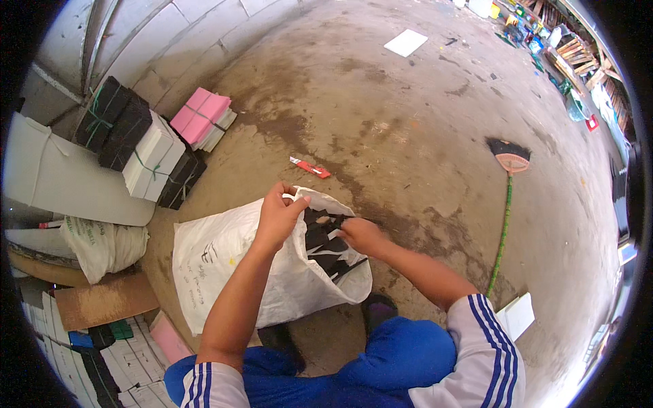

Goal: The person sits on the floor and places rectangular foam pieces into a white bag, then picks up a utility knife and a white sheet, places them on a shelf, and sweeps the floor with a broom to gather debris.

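A rough concrete floor (pixel 408 136) is seen spreading away beyond both hands, and on it, directly under the fingers, a large white woven sack (pixel 224 272) is laid on its side, its long axis running from the closed end at the person's left to the open mouth at the right. The mouth is held up by the left hand (pixel 277 217), whose fingers (pixel 294 202) are pinched shut on the upper rim of the sack. The right hand (pixel 364 234) is placed at the mouth's far-right edge, its fingers closed on a dark strip; the grip itself is partly hidden. The black and white strips (pixel 325 246) are piled inside the mouth, between the two hands and slightly below them, nearer to the right hand. Tied bundles of pink, white and black sheets (pixel 156 146) are stacked well to the left of the fingers, a broom (pixel 509 190) well to the right, and a small red cutter (pixel 309 167) just beyond them.
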Demonstrator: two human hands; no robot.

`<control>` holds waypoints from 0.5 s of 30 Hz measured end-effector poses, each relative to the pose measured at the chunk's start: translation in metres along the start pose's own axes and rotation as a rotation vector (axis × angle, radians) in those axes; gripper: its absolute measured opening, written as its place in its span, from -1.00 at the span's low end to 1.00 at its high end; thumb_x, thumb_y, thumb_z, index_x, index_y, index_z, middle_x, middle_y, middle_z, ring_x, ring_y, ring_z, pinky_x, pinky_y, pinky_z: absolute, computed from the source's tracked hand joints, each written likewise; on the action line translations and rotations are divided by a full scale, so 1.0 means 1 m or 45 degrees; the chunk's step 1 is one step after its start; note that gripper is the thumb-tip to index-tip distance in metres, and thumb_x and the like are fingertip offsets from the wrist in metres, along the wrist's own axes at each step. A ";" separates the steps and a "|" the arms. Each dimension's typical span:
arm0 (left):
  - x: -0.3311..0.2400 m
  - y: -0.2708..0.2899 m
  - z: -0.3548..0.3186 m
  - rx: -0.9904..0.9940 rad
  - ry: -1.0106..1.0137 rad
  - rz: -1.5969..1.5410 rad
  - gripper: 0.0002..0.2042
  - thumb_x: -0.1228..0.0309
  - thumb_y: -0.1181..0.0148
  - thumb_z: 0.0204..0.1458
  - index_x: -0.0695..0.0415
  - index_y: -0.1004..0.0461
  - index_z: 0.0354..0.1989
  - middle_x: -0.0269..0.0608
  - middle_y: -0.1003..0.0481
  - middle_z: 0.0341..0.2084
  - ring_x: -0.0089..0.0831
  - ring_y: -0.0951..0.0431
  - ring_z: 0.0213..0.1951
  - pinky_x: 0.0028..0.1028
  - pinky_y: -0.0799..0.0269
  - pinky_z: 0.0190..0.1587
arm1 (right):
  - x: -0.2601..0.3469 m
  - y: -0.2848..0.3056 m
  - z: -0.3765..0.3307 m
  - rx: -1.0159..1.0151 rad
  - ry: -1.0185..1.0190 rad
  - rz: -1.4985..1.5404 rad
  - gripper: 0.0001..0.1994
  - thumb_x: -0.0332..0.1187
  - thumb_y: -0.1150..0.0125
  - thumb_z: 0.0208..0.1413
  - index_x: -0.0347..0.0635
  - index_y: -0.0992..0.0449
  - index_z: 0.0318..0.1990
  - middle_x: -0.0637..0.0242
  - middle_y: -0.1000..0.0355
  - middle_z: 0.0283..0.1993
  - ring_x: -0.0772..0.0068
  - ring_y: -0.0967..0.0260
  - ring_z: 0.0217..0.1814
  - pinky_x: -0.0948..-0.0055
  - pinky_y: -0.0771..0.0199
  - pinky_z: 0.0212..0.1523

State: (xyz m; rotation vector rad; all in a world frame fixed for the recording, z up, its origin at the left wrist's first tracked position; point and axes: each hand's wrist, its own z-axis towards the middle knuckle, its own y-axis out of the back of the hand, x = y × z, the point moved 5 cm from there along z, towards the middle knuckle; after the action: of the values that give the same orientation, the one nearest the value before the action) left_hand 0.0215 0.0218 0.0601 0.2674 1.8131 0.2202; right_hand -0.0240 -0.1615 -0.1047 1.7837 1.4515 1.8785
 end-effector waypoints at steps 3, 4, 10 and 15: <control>0.004 -0.006 0.010 0.069 0.083 0.041 -0.70 0.39 -0.39 0.01 0.24 -0.41 -0.20 -0.32 -0.45 -0.59 -0.59 -0.38 -0.56 -0.51 -0.26 -0.51 | -0.041 -0.018 -0.036 -0.179 -0.191 0.204 -0.74 -0.25 -0.23 0.22 -0.15 -0.46 -0.03 0.03 -0.47 -0.05 -0.08 -0.43 0.05 0.04 -0.43 0.02; 0.000 -0.007 0.015 0.077 0.082 0.078 -0.69 0.37 -0.40 0.00 0.24 -0.41 -0.20 -0.30 -0.46 -0.58 -0.58 -0.39 -0.55 -0.51 -0.27 -0.50 | -0.050 -0.023 -0.040 -0.180 -0.254 0.280 -0.73 -0.25 -0.22 0.23 -0.14 -0.44 0.00 0.03 -0.48 -0.02 -0.08 -0.43 0.07 0.04 -0.42 0.03; 0.006 -0.009 0.024 0.138 0.085 0.242 -0.68 0.31 -0.39 0.01 0.24 -0.42 -0.22 -0.20 -0.48 -0.54 -0.49 -0.45 -0.58 -0.46 -0.36 -0.55 | -0.057 -0.027 -0.063 -0.311 -0.715 0.122 -0.48 0.03 -0.20 0.20 -0.20 -0.48 0.12 -0.05 -0.56 -0.09 -0.16 -0.53 -0.01 -0.04 -0.51 -0.05; 0.000 -0.012 0.028 0.339 0.320 0.335 -0.65 0.24 -0.30 0.12 0.28 -0.49 -0.09 -0.15 -0.55 -0.36 -0.41 -0.56 -0.37 -0.38 -0.47 -0.38 | -0.048 -0.037 -0.086 0.183 -0.757 -0.011 -0.34 0.27 -0.26 0.05 -0.31 -0.65 -0.19 -0.06 -0.60 -0.21 -0.11 -0.59 -0.12 -0.04 -0.56 -0.15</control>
State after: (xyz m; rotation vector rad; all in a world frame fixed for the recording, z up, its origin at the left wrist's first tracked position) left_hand 0.0482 0.0106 0.0499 0.6947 2.0550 0.2031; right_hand -0.1006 -0.2199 -0.1468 2.1394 1.3710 1.1024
